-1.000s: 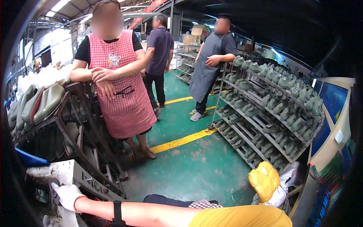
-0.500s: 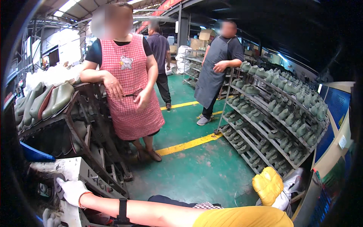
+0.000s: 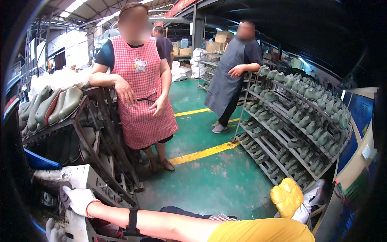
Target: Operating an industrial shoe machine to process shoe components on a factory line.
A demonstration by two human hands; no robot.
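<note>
Reaching across from the lower right, my right arm ends in a white-gloved right hand (image 3: 82, 201). Its fingers are closed on a dark grey flat metal part (image 3: 64, 197) with rounded ends, on the side of a worn white machine (image 3: 80, 177). Low at the left edge is my left hand (image 3: 55, 231), also gloved and in shadow. Its fingers look curled; whatever they hold, if anything, is hidden. A black strap (image 3: 132, 222) circles my right forearm.
A person in a pink checked apron (image 3: 141, 92) leans on a rack of olive-green boots (image 3: 64, 103). Another in a dark apron (image 3: 229, 76) leans on a shelf rack (image 3: 282, 139) full of green shoe-shaped pieces. A yellow cushion (image 3: 286, 197) lies lower right; a blue tray (image 3: 40, 160) lies left.
My view has shifted slightly. The person at the back has walked farther away and is now partly hidden behind the pink apron's wearer. My right hand stays at the metal part.
</note>
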